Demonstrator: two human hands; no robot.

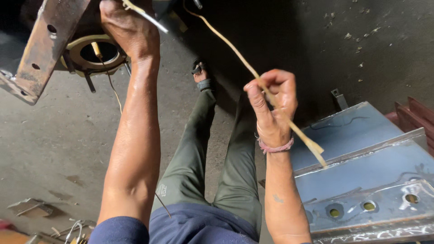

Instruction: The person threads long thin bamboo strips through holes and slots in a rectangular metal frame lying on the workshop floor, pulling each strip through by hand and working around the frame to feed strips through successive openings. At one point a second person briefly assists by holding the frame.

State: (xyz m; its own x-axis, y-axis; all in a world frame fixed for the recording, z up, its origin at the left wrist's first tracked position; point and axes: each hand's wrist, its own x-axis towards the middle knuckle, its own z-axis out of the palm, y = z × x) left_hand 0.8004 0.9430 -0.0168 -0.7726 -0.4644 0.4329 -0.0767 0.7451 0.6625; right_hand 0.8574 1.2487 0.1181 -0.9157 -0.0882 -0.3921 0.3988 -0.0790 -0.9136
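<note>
My right hand (272, 105) is shut on a long thin pale cord (230, 47) that runs from the top of the view down past my wrist, its flat end (315, 150) hanging over a steel plate. My left hand (128, 27) is raised at the top left, closed around a thin whitish wire or rod (151, 20). It sits beside a rusty metal bracket with holes (43, 49) and a round ring-shaped part (97, 54). My legs in green trousers (194, 158) stretch out over the concrete floor.
Welded blue-grey steel plates with several bolt holes (370, 180) lie at the right. A small metal bracket (337, 97) stands behind them. Reddish steel sections (416, 115) sit at the far right. Scrap pieces and wire (49, 217) lie at the bottom left.
</note>
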